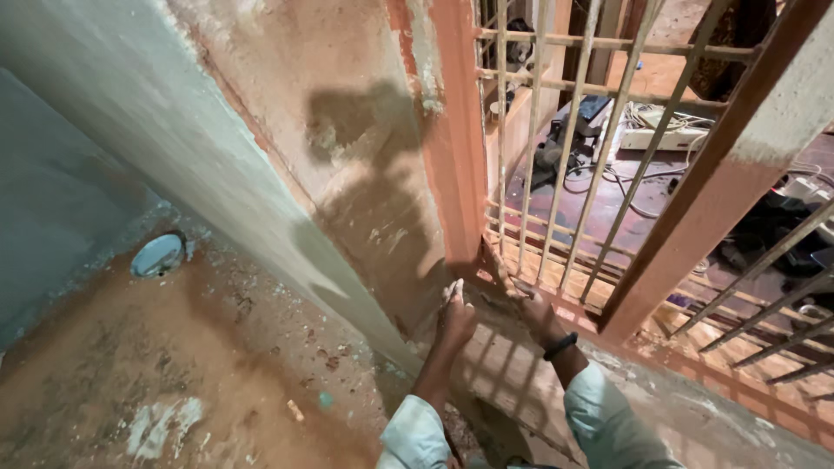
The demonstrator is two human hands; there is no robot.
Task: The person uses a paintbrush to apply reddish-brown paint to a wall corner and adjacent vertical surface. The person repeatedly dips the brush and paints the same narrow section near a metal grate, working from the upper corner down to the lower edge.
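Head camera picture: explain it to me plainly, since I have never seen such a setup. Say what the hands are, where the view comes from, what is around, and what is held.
There is one picture, from a camera worn on a person's head, looking down. Both bare hands reach to the foot of a plastered wall, where it meets an orange window frame with a barred metal grille. The left hand presses its fingertips against that corner; whether it holds anything I cannot tell. The right hand, with a dark wristband, rests on the sill. Below left, a round pale lid lies on the dusty floor.
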